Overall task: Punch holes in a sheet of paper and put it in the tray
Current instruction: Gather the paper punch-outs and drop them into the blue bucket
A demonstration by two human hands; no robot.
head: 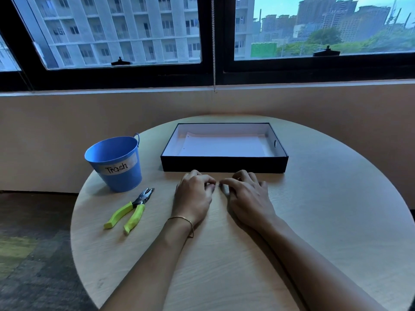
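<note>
A white sheet of paper (224, 145) with small holes along its left edge lies flat inside the black tray (224, 163) at the far middle of the round table. A hole punch (130, 209) with yellow-green handles lies on the table to the left. My left hand (194, 195) and my right hand (246, 196) rest on the table just in front of the tray. Their fingers are curled and the fingertips nearly meet. I see nothing held in either hand.
A blue bucket (115, 162) labelled "Trash" stands at the table's left, behind the punch. The light wooden table (314, 221) is round, with its edge close on the left and right. A wall and window sill run behind it.
</note>
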